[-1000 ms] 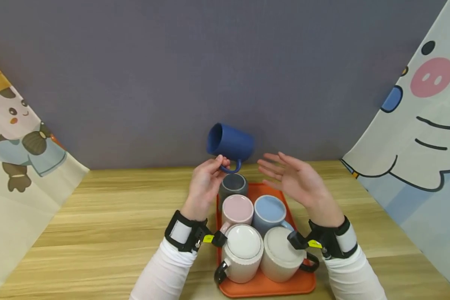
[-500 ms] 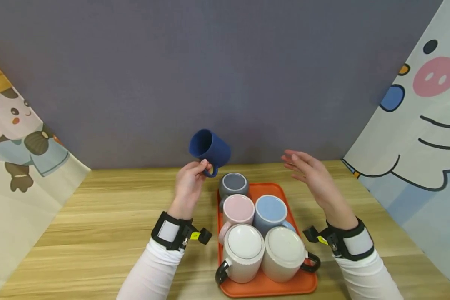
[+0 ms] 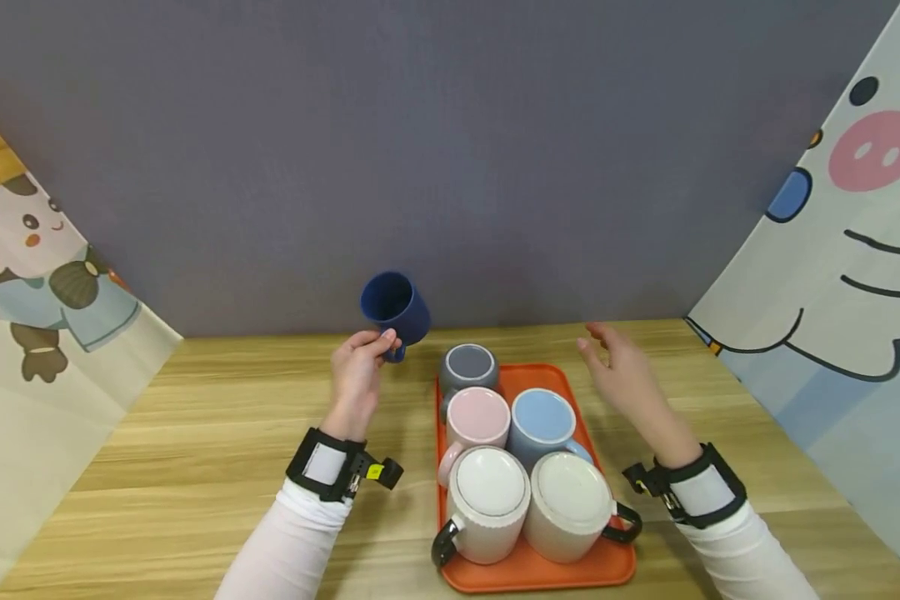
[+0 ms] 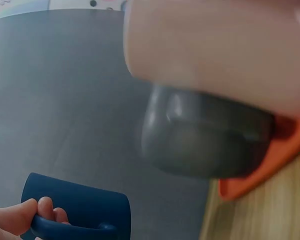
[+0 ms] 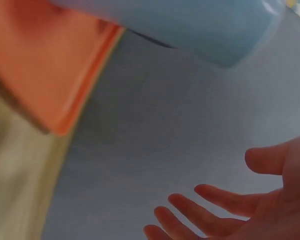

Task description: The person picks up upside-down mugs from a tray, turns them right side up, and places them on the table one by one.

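A person's left grip [image 3: 356, 375] pinches a dark blue mug [image 3: 410, 323] by its handle [image 4: 75, 230], tilted just left of the orange tray's [image 3: 532, 576] far end. The right grip [image 3: 624, 373] — fingers spread, thumb apart, holding nothing — is right of the tray, where five upturned mugs [image 3: 525, 447] stand.

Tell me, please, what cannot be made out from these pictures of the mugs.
Insides of the upturned mugs on the tray, head view: hidden, bases facing up.
Lower front of the gray mug, head view: hidden by the pink mug.
Lower part of the dark blue mug, left wrist view: cut off by the bottom edge.
Part of the right hand, right wrist view: cut off by the right and bottom edges.
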Available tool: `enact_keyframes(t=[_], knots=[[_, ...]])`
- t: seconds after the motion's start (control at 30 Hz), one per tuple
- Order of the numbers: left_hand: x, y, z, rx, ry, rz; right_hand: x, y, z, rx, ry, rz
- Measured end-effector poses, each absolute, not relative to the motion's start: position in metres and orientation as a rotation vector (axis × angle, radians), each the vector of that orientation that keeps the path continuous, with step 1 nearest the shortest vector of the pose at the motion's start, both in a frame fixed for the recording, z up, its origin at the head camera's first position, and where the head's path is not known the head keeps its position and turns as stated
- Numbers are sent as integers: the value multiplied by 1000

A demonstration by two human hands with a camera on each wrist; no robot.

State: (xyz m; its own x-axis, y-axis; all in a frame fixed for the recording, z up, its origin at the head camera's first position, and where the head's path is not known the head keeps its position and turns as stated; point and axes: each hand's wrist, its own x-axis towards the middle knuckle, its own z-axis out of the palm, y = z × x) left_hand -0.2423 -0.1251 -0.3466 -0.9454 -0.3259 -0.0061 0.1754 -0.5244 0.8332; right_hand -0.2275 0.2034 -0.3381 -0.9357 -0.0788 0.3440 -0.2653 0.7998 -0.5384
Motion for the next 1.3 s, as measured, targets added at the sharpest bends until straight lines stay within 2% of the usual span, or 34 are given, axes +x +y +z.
enact_keyframes(t=[0.33, 1.3], knots=[[-246, -148, -357, 351, -1474, -2395, -232, 208, -369, 297, -2635, 743], [-254, -196, -383, 531, -1590, -2225, -226, 224, -389, 294, -2578, 626]])
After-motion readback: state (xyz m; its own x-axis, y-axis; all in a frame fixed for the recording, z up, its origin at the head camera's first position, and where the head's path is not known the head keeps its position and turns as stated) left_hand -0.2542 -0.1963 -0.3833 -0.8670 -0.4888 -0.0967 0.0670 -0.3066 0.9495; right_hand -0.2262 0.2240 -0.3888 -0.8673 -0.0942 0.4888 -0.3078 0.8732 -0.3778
